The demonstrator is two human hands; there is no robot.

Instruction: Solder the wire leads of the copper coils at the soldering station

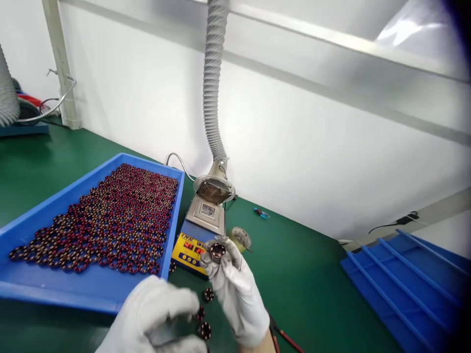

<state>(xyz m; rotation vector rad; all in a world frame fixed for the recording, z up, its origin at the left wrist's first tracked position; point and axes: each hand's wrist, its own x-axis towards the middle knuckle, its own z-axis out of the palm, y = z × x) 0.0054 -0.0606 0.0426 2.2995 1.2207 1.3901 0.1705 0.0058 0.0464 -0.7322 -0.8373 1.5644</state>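
Observation:
My right hand [237, 289], in a stained white glove, pinches a small dark ring-shaped part [217, 251] with light marks around its rim, in front of a heated box [193, 250] with a yellow panel and red digits. My left hand [150, 316], also gloved and slightly blurred, is low at the front with its fingers apart, close to several loose ring parts [204, 330] on the green table. Nothing shows between its fingers. To the left, a blue tray [83, 298] carries many similar rings in close rows, dark with red and copper-coloured marks.
A grey ribbed hose [214, 83] hangs over the box, ending in a round hood [214, 189]. Beside the box is a yellowish container [241, 239]. Red-handled pliers [287, 339] lie near my right wrist. Blue ribbed panels [408, 284] stand right; a small blue tool [261, 213] lies behind.

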